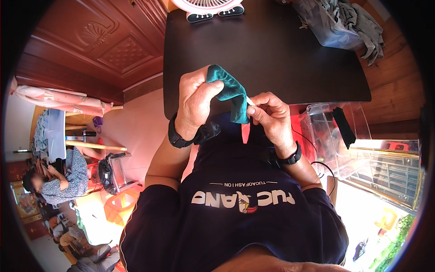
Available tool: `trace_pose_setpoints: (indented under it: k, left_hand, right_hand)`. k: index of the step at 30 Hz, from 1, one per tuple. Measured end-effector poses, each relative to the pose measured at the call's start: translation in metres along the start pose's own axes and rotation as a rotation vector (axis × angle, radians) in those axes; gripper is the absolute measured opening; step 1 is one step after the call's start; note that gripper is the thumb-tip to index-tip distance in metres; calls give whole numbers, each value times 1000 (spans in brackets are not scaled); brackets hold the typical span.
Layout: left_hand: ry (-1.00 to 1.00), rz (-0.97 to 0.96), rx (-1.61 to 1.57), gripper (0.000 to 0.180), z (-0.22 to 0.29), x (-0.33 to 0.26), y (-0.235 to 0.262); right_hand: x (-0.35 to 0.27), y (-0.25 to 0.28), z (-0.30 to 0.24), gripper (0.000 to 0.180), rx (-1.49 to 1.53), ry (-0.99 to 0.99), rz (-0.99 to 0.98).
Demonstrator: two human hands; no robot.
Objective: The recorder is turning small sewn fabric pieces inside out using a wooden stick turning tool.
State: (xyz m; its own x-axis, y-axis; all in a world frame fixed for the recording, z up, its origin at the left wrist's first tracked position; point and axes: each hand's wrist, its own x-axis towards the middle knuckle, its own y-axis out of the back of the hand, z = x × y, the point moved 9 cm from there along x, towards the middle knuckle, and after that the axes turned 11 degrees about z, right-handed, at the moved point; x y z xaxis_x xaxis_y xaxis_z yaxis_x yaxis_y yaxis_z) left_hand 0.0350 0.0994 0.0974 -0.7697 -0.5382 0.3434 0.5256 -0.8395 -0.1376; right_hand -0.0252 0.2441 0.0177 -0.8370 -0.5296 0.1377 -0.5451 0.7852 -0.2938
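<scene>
I hold the teal cloth [232,93] over the near edge of the dark desk [272,54], just above my lap. My left hand [195,100] is closed around its upper end; my right hand [270,114] pinches a small pale tag at its lower side. The desk's middle lies bare behind. The cloth is soft, fuzzy, folded and hangs downward between both hands.

head-worn fisheye, looking down, close
</scene>
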Motion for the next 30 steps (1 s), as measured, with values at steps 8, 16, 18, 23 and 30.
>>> trace_pose_setpoints:
  k: [8,16,18,23,30]
  left_hand:
    - [-46,-51,2,14,-8,-5,-7]
    - [-94,-39,-29,6,3,-1,0]
    - [-81,-85,-6,6,2,-2,0]
    - [-60,-148,49,5,-2,-4,-2]
    - [-183,-138,83,7,3,-8,-4]
  right_hand:
    - [-3,-9,3,8,110,-45,-32]
    - [0,1,-11,7,-23,124,21]
    - [-1,1,-11,8,-40,129,22]
    - [0,3,-15,8,-101,231,27]
    - [-6,-13,12,7,149,-223,-182]
